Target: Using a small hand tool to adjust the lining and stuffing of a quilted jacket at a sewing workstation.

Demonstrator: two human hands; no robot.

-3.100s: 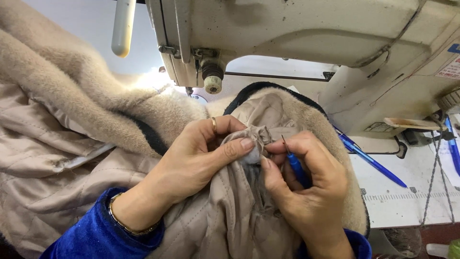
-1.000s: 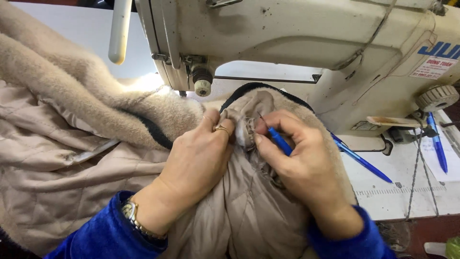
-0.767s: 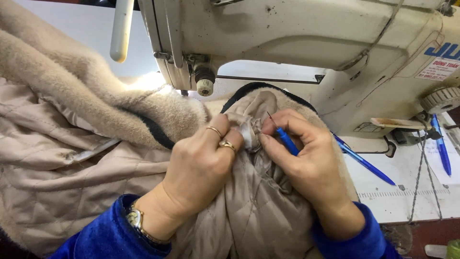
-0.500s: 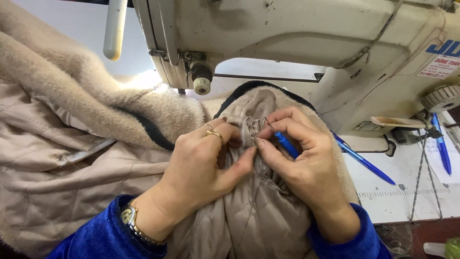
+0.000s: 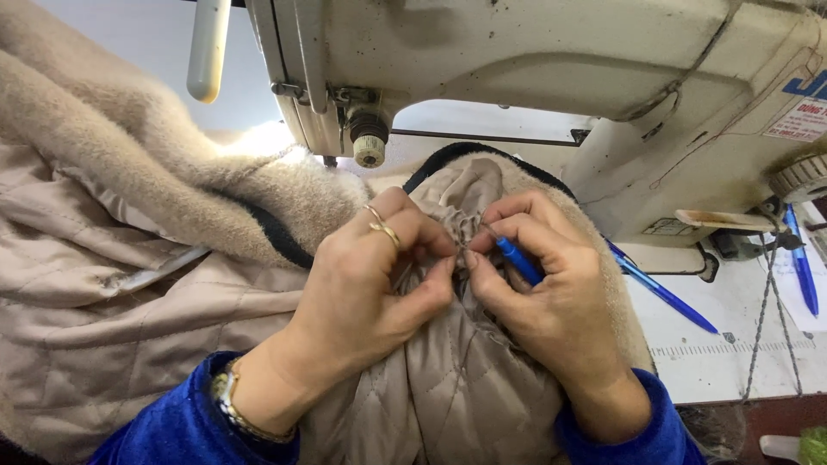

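- A cream sewing machine (image 5: 534,60), worn and stained, spans the top of the view, its arm reaching from right to left above the work; a pale lever (image 5: 209,47) hangs at its upper left.
- A beige coat (image 5: 112,284) fills the left and lower centre, its quilted lining turned up and its fleecy outer side (image 5: 129,155) heaped against the machine's head, with a dark trim (image 5: 276,237) running along the edge between them.
- A white bench (image 5: 732,344) shows at the right, carrying the machine and marked with a printed ruler scale.
- The left hand (image 5: 370,284), in a blue sleeve (image 5: 172,426) with a wristwatch (image 5: 228,400) and two rings (image 5: 383,228), is closed on a gathered fold of lining (image 5: 461,226), thumb and fingertips pinching the cloth.
- The right hand (image 5: 543,293), also blue-sleeved, is closed too, pinching the same fold from the other side and gripping a small blue-handled tool (image 5: 519,261) whose tip points into the gathers; the two hands touch at the fingertips.
- The gathered fold sits at mid-frame, just below the machine's arm and in front of its needle area.
- A blue pen (image 5: 663,293) lies on the bench just beyond the right hand.
- A second blue pen (image 5: 801,271) rests at the far right edge.
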